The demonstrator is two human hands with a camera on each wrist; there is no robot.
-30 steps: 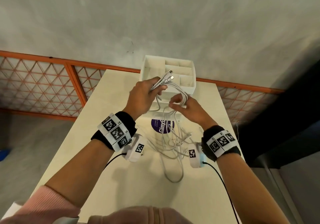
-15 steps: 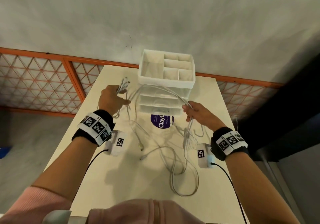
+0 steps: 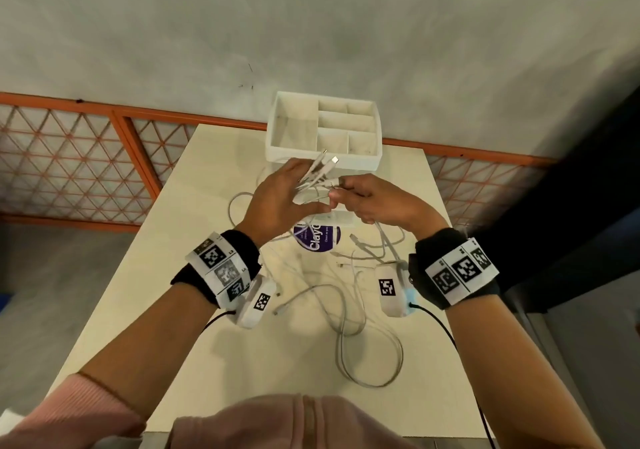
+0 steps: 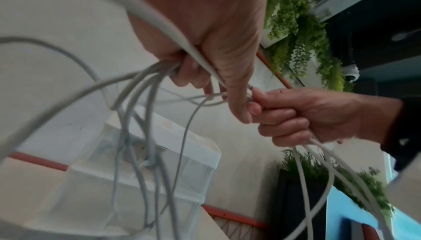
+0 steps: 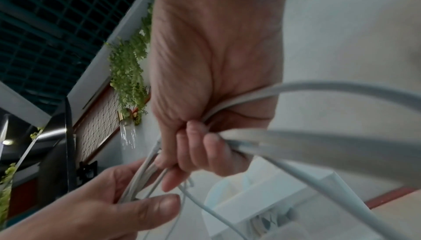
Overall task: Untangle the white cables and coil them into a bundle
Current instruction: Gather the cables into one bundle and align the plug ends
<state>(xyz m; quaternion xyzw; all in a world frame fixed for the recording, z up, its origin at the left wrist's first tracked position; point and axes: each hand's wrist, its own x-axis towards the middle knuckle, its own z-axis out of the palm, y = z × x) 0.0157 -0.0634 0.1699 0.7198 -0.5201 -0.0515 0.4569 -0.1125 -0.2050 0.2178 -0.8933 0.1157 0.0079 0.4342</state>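
Both hands meet above the counter, just near of the white organizer. The left hand grips several white cables; the right hand is fisted round others, loops trailing onto the counter.

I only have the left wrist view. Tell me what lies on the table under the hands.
Observer: Loose loops of the thin white cables trail across the beige table, toward the person.
Operator: Report where the plug ends are.
Observer: Several connectors stick out above the left hand, pointing at the white compartmented plastic organiser.
Operator: Check the right hand from its own camera.
Observer: The right hand has its fingers curled round several strands, which run on to the left hand's thumb.
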